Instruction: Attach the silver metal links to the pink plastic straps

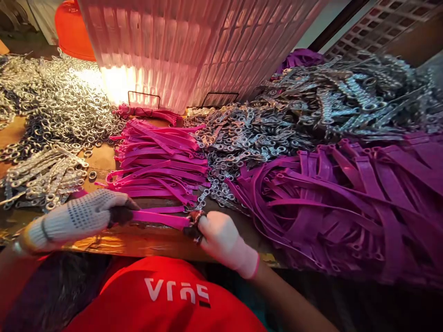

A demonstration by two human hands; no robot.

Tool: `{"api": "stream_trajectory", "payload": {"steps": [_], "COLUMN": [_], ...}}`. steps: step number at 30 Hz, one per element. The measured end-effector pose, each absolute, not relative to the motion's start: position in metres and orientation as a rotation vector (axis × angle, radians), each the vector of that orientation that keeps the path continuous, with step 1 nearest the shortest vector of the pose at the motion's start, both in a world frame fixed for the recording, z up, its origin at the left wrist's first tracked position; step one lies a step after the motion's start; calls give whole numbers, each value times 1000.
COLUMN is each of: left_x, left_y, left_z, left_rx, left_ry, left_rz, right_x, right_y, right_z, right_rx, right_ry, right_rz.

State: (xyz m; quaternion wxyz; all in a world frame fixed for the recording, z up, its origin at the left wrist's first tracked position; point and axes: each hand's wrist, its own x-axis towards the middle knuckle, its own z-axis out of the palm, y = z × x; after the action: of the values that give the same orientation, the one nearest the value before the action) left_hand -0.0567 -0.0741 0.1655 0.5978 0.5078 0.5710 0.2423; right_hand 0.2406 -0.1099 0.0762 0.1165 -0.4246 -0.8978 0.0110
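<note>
Between my two gloved hands a pink strap (161,219) is stretched level, just above the front of the table. My left hand (86,213), in a white glove with dark dots and dark fingertips, is closed on the strap's left end. The right end is pinched in my right hand (214,235), whose white glove also has dark fingertips. Whatever else those right fingers hold is too small to make out. Right behind the strap lies a stack of similar pink straps (159,161). A small pile of twisted metal links (46,177) sits beyond my left hand.
Loose metal rings (76,106) are heaped at the back left, near an orange object (73,30). Flat metal links (249,133) and larger metal pieces (360,94) are piled behind on the right. Purple straps (332,203) cover the right side. A ribbed translucent panel (194,50) stands at the back.
</note>
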Motion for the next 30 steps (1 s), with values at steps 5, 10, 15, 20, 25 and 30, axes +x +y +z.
{"api": "stream_trajectory", "payload": {"steps": [5, 10, 15, 20, 25, 30], "left_x": [-70, -10, 31, 33, 32, 32], "left_y": [-73, -68, -59, -62, -69, -74], "left_z": [134, 104, 85, 81, 84, 88], "left_rx": [1416, 533, -5, 136, 508, 966], "left_ry": [1528, 1197, 905, 848, 1038, 1257], "left_rz": [589, 725, 636, 582, 642, 559], "right_x": [257, 288, 298, 301, 312, 313], "right_y": [-108, -58, -27, -24, -34, -45], "right_z": [57, 51, 49, 51, 46, 45], "right_rx": [-1419, -1546, -1549, -1641, -1617, -1655], "right_ry": [-2658, -2690, -2998, -2993, -2435, -1920], "right_rz": [308, 190, 127, 239, 549, 806]}}
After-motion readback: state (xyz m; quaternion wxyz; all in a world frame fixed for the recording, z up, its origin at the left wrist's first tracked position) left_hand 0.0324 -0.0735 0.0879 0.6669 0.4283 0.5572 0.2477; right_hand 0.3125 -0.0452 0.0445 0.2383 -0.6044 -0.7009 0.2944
